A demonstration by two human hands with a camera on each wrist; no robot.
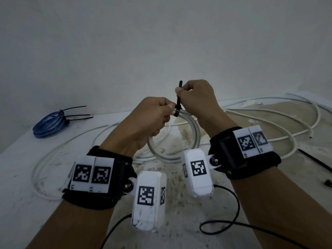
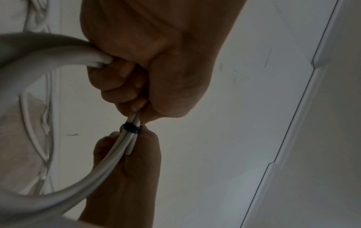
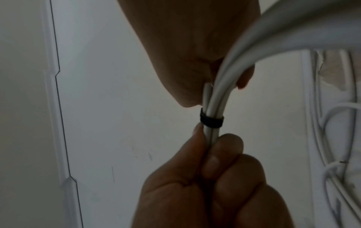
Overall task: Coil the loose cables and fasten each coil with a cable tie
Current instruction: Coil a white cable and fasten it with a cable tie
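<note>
In the head view, my left hand [image 1: 168, 110] grips a small white cable coil [image 1: 195, 135] at its top and holds it above the table. A black cable tie [image 1: 177, 113] is looped round the bundled strands right beside my left fingers. My right hand [image 1: 181, 90] pinches the tie's tail, which points upward. In the left wrist view my left hand [image 2: 125, 88] is curled round the coil [image 2: 58, 57], with the tie band [image 2: 131, 128] just past it. The right wrist view shows the band [image 3: 212, 121] snug on the strands [image 3: 220, 92].
A blue coil [image 1: 48, 125] bound with black ties lies at the table's far left. Loose white cable [image 1: 269, 112] sprawls over the stained tabletop [image 1: 179, 177]. A spare black tie [image 1: 314, 162] lies at the right. Black camera leads [image 1: 233, 212] trail near me. A wall stands close behind.
</note>
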